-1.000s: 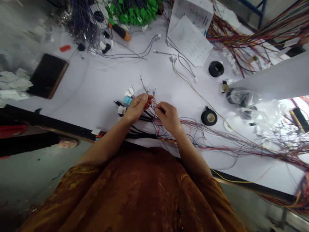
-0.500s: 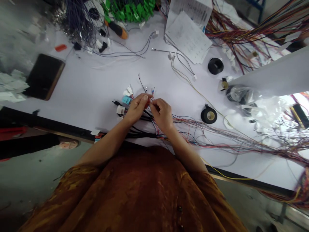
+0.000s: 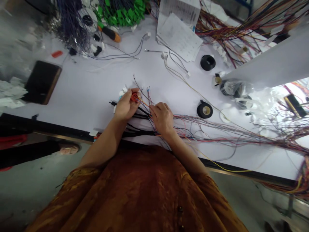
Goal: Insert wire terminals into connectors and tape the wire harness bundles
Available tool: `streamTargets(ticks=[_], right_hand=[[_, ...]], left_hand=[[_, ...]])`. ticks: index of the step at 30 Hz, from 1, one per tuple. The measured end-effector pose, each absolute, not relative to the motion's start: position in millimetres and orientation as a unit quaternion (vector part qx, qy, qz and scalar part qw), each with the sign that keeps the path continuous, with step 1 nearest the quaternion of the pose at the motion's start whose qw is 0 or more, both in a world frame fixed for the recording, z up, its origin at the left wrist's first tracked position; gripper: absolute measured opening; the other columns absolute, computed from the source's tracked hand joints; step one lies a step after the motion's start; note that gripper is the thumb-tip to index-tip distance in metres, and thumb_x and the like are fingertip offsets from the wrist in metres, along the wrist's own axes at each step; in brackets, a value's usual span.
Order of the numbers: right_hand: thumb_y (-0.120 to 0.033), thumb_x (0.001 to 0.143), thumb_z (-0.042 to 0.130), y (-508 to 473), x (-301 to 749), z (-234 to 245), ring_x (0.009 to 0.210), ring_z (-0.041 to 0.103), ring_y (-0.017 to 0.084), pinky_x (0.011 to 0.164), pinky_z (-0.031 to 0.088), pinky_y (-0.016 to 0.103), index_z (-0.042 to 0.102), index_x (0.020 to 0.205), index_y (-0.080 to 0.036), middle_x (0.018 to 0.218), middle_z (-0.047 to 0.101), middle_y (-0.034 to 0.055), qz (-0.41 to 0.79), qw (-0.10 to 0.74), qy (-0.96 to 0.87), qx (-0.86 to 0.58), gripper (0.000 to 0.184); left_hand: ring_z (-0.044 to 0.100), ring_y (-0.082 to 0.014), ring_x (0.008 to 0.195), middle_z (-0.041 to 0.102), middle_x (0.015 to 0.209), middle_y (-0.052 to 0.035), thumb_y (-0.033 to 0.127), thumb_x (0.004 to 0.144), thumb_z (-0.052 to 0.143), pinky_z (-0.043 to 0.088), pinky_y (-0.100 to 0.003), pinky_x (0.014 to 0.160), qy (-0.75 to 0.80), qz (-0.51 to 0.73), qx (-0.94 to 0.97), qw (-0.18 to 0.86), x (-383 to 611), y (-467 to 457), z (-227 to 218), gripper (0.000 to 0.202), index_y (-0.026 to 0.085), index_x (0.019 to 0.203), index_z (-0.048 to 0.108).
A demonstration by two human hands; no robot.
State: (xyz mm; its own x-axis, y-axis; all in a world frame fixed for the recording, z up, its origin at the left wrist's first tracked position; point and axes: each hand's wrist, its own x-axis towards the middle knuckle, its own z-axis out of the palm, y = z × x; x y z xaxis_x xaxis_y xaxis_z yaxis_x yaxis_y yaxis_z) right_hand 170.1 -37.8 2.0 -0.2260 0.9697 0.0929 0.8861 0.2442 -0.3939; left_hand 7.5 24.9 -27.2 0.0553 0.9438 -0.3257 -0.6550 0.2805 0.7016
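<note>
My left hand (image 3: 125, 107) is closed around a red connector (image 3: 134, 97), which shows between thumb and fingers. Thin wires, one of them an orange wire (image 3: 144, 102), run from the connector toward my right hand (image 3: 162, 118). That hand pinches the wires between thumb and forefinger. Just beyond the hands, loose wire ends with metal terminals (image 3: 148, 90) lie on the table. White connectors (image 3: 124, 88) sit partly hidden behind my left hand. Black-sleeved cable branches (image 3: 142, 132) pass below both hands.
A long wire bundle (image 3: 217, 128) stretches right across the white table. Black tape rolls (image 3: 204, 110) lie to the right, papers (image 3: 180, 37) at the back. A dark flat case (image 3: 43, 82) is at left. Green connectors (image 3: 120, 14) and a screwdriver (image 3: 111, 33) lie at the back left.
My hands have moved apart, the left going left with the red connector, which shows more now. Orange and other wires are visible between the hands. The whole view has shifted slightly.
</note>
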Motion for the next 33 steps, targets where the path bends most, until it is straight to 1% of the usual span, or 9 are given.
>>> streamTargets(ticks=[4, 6, 10, 14, 17, 24, 27, 29, 33], right_hand=[[-0.032, 0.103, 0.044, -45.9, 178.7, -3.2, 0.089, 0.052, 0.020, 0.076, 0.041, 0.031, 0.073, 0.100, -0.024, 0.096, 0.065, 0.0071, 0.130, 0.128, -0.772, -0.609, 0.030], [-0.030, 0.102, 0.045, -49.1, 189.4, -6.8, 0.088, 0.052, 0.020, 0.074, 0.041, 0.031, 0.074, 0.098, -0.023, 0.094, 0.065, 0.0074, 0.135, 0.125, -0.763, -0.620, 0.030], [-0.032, 0.099, 0.050, -54.2, 229.0, -8.4, 0.088, 0.056, 0.019, 0.078, 0.044, 0.031, 0.075, 0.095, -0.022, 0.090, 0.066, 0.0067, 0.187, 0.201, -0.738, -0.617, 0.027], [-0.032, 0.095, 0.056, -56.7, 279.8, 2.3, 0.086, 0.062, 0.017, 0.080, 0.049, 0.032, 0.074, 0.098, -0.021, 0.093, 0.069, 0.0053, 0.255, 0.335, -0.672, -0.609, 0.021], [-0.032, 0.092, 0.056, -57.7, 307.3, 11.2, 0.088, 0.064, 0.018, 0.080, 0.050, 0.033, 0.074, 0.098, -0.021, 0.095, 0.072, 0.0060, 0.229, 0.368, -0.614, -0.660, 0.022], [-0.028, 0.085, 0.059, -51.9, 314.6, 1.6, 0.081, 0.065, 0.018, 0.074, 0.049, 0.032, 0.076, 0.091, -0.018, 0.089, 0.074, 0.0059, 0.327, 0.290, -0.608, -0.662, 0.020], [-0.027, 0.084, 0.061, -39.3, 311.4, -5.2, 0.080, 0.065, 0.018, 0.075, 0.047, 0.032, 0.077, 0.085, -0.017, 0.085, 0.073, 0.0057, 0.331, 0.252, -0.644, -0.642, 0.019], [-0.025, 0.082, 0.062, -30.8, 314.2, -5.5, 0.078, 0.064, 0.018, 0.074, 0.047, 0.031, 0.077, 0.082, -0.017, 0.082, 0.072, 0.0054, 0.336, 0.230, -0.659, -0.632, 0.018], [-0.019, 0.076, 0.064, -29.8, 339.5, 7.1, 0.069, 0.061, 0.016, 0.068, 0.044, 0.030, 0.076, 0.075, -0.016, 0.074, 0.069, 0.0040, 0.326, 0.173, -0.658, -0.656, 0.013]], left_hand=[[0.054, -0.0082, 0.059, 0.055, 0.066, -0.0009, 0.034, 0.102, 0.044, 0.048, -0.021, 0.061, 0.400, 0.576, 0.175, 0.692, 3.5, 28.7, -26.6, 0.036, 0.017, 0.080, 0.065], [0.052, -0.0078, 0.056, 0.055, 0.063, 0.0001, 0.035, 0.101, 0.049, 0.044, -0.020, 0.055, 0.436, 0.595, 0.206, 0.643, 5.1, 28.8, -27.5, 0.032, 0.018, 0.078, 0.064], [0.048, -0.0076, 0.053, 0.055, 0.060, 0.0013, 0.035, 0.100, 0.049, 0.036, -0.020, 0.048, 0.474, 0.653, 0.278, 0.521, 7.9, 28.5, -30.1, 0.033, 0.020, 0.074, 0.061], [0.047, -0.0102, 0.053, 0.051, 0.058, 0.0014, 0.045, 0.096, 0.053, 0.042, -0.024, 0.052, 0.446, 0.584, 0.263, 0.626, 2.2, 30.9, -28.5, 0.034, 0.023, 0.072, 0.060], [0.042, -0.0110, 0.049, 0.043, 0.054, 0.0026, 0.049, 0.095, 0.053, 0.042, -0.028, 0.053, 0.415, 0.544, 0.267, 0.679, -4.7, 33.7, -26.9, 0.035, 0.024, 0.070, 0.058], [0.026, -0.0119, 0.042, 0.023, 0.042, 0.0049, 0.043, 0.093, 0.051, 0.030, -0.033, 0.052, 0.375, 0.514, 0.265, 0.725, -16.5, 36.2, -29.1, 0.029, 0.026, 0.072, 0.064], [0.008, -0.0099, 0.039, 0.016, 0.041, 0.0080, 0.037, 0.098, 0.039, 0.022, -0.032, 0.048, 0.345, 0.501, 0.222, 0.762, -17.8, 31.3, -22.0, 0.032, 0.024, 0.079, 0.062], [-0.001, -0.0093, 0.040, 0.014, 0.041, 0.0096, 0.033, 0.100, 0.029, 0.017, -0.030, 0.046, 0.322, 0.492, 0.190, 0.786, -17.7, 27.5, -15.4, 0.037, 0.022, 0.082, 0.059], [-0.004, -0.0089, 0.040, 0.015, 0.038, 0.0103, 0.037, 0.101, 0.026, 0.015, -0.030, 0.045, 0.334, 0.480, 0.167, 0.794, -16.7, 24.7, -7.1, 0.039, 0.020, 0.082, 0.056]])
